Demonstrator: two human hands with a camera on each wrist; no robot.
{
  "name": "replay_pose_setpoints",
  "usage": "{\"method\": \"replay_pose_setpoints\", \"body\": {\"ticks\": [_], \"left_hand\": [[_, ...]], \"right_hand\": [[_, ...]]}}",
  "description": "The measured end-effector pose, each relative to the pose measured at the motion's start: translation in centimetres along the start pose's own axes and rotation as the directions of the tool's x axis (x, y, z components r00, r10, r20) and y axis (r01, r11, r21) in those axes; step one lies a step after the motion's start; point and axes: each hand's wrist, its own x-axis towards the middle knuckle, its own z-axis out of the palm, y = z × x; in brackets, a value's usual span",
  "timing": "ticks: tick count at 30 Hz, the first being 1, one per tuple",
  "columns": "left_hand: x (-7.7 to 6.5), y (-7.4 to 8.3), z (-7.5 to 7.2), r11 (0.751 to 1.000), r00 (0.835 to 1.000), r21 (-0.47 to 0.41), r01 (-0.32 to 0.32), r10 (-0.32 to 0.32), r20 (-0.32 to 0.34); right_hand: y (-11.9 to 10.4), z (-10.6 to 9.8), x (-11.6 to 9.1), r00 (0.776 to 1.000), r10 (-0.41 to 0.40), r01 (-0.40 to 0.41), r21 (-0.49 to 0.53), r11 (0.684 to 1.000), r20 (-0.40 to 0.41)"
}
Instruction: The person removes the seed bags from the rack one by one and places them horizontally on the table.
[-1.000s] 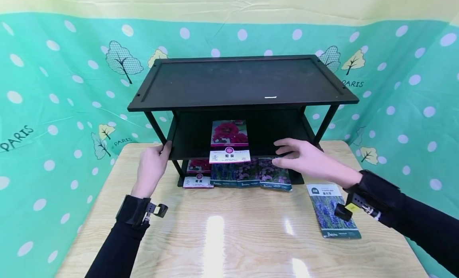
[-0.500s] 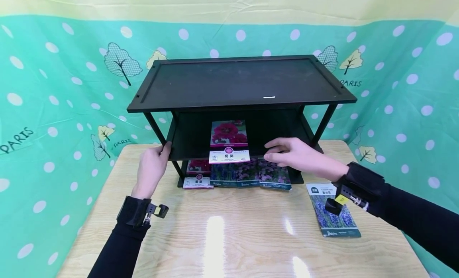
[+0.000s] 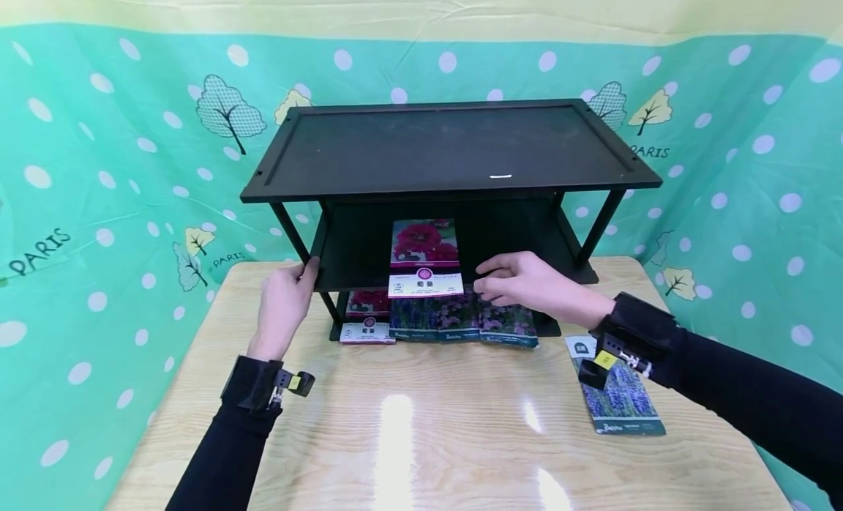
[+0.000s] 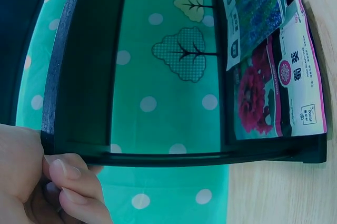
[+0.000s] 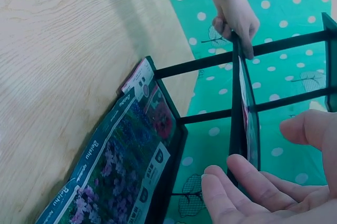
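My left hand (image 3: 285, 306) pinches the left front corner of a black rack's middle shelf (image 3: 352, 258). Up close in the left wrist view, fingers (image 4: 79, 187) curl at that corner. On this shelf a seed packet with red flowers (image 3: 426, 256) lies flat, its white lower end at the front edge. Just right of it is my right hand (image 3: 523, 288), at the shelf's front edge. Thumb and fingers (image 5: 253, 182) stand apart with nothing between them in the right wrist view; whether they touch the shelf is unclear.
The lower shelf bears another red-flower packet (image 3: 367, 331) and several overlapping packets with blue and purple flowers (image 3: 507, 324). A blue-flower packet (image 3: 622, 401) lies on the wooden table (image 3: 316, 452) at right, partly under my right wrist. A dotted cloth (image 3: 118, 225) hangs behind.
My right hand has moved left along the shelf's front edge, closer to the red-flower packet. The left hand keeps its place on the shelf corner.
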Motion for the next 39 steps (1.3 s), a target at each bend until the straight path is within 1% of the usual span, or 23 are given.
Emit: {"method": "replay_pose_setpoints", "body": {"ticks": [7, 11, 14, 20, 25, 33, 39], "left_hand": [[0.1, -0.1, 0.0, 1.0, 1.0, -0.008, -0.003, 0.003, 0.011], [0.1, -0.2, 0.1, 1.0, 1.0, -0.008, 0.007, -0.007, 0.009], [0.1, -0.1, 0.1, 1.0, 1.0, -0.008, 0.01, -0.01, 0.004], [0.1, 0.0, 0.1, 1.0, 1.0, -0.012, 0.005, -0.005, 0.006], [0.1, 0.1, 0.0, 1.0, 1.0, -0.027, 0.015, -0.014, 0.014], [0.2, 0.0, -0.1, 1.0, 1.0, -0.02, 0.024, -0.024, 0.02], [0.2, 0.0, 0.0, 1.0, 1.0, -0.023, 0.006, -0.006, 0.019]], "right_hand": [[-0.4, 0.3, 0.2, 0.999, 0.016, -0.017, 0.026, 1.0, 0.034], [-0.6, 0.5, 0.5, 0.999, 0.001, -0.003, 0.045, 0.999, 0.047], [-0.8, 0.7, 0.6, 0.999, -0.005, 0.002, 0.077, 0.997, 0.04], [-1.2, 1.1, 1.0, 1.0, 0.02, -0.02, 0.158, 0.987, 0.003], [-1.4, 1.2, 1.5, 0.999, 0.041, -0.038, 0.168, 0.985, -0.014], [-2.1, 1.4, 1.9, 0.998, 0.065, -0.065, 0.179, 0.982, 0.005], [-2.5, 1.6, 2.4, 0.995, 0.097, -0.101, 0.213, 0.972, 0.031]]}}
